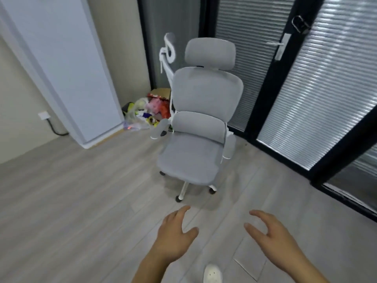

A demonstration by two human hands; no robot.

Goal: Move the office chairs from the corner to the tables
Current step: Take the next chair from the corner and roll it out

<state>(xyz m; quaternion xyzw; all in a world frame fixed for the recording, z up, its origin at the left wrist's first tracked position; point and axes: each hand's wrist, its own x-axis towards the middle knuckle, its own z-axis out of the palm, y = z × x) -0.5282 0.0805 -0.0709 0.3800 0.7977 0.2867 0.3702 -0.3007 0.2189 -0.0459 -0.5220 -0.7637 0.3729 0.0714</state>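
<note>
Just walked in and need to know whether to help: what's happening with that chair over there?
A person stands facing a grey office chair in the corner, by the dark-framed glass door. Both hands, left hand and right hand, are held out open toward it, touching nothing. The chair rests on its castors on the wood floor, not yet gripped or moved. A pile of colourful bags lies behind it.

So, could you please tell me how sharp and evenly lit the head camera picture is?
Head view: wide-angle bending bows the black door frame; the grey chair is slightly soft, both hands blurred; bright glare streaks the blinds; a soft shadow under the chair.
</note>
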